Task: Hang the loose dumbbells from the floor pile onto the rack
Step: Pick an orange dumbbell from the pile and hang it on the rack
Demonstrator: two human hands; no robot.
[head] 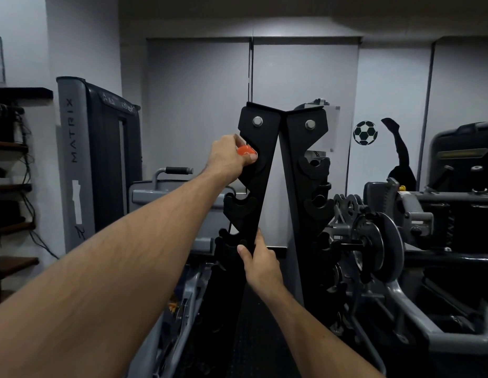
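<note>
A tall black A-frame dumbbell rack (292, 159) stands right in front of me, its two side plates cut with hooked slots. My left hand (227, 156) grips a small orange dumbbell (246, 150) at the top slot of the left plate; only one orange end shows past my fingers. Lower down, my right hand (257, 259) holds the inner edge of that same left plate, thumb on its front face. Dark dumbbells (316, 205) sit in slots on the right plate. The floor pile is out of sight.
A grey Matrix weight machine (98, 159) stands to the left behind the rack. Another machine with a steel disc (384, 246) crowds the right side. Wooden shelves (11, 186) line the far left wall. Dark rubber floor (253, 336) lies between the rack's legs.
</note>
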